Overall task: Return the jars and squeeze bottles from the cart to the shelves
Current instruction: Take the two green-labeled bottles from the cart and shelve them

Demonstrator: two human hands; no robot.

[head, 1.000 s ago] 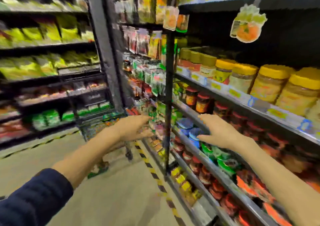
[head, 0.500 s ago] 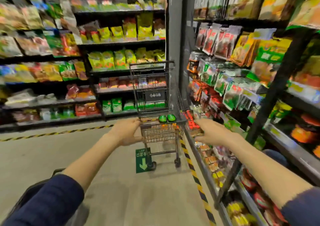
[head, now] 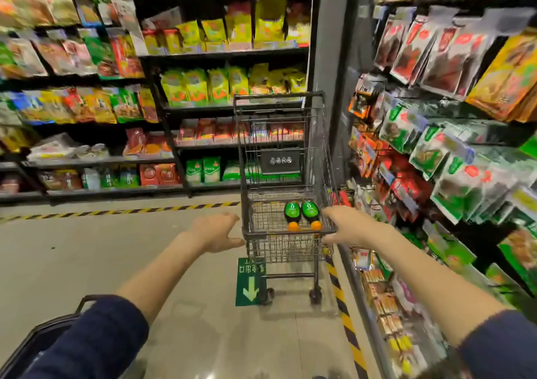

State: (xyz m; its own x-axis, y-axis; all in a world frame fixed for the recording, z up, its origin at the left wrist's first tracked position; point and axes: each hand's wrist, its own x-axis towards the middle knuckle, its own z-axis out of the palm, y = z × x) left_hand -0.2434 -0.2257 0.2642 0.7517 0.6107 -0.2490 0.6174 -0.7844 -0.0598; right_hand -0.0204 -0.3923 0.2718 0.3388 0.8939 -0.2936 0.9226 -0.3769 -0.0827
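A dark wire shopping cart (head: 287,233) stands in the aisle ahead of me. In its upper basket lie two squeeze bottles (head: 300,214) side by side, dark with green labels and orange caps toward me. My left hand (head: 216,232) hovers just left of the basket's near rim, fingers apart and empty. My right hand (head: 347,226) rests at the basket's near right corner, fingers spread over the rim, holding nothing. No jars are visible in the cart.
Shelves of packaged goods (head: 436,152) run along the right, close to the cart. More shelving (head: 203,88) faces me across the aisle. Yellow-black floor tape (head: 343,306) edges the right shelf base. A green arrow sign (head: 250,281) sits on the floor. A dark basket handle (head: 52,326) shows at bottom left.
My view has swung left from the jar shelves to the cart. Both hands have closed in on the cart's basket, and the cart now looks nearer.
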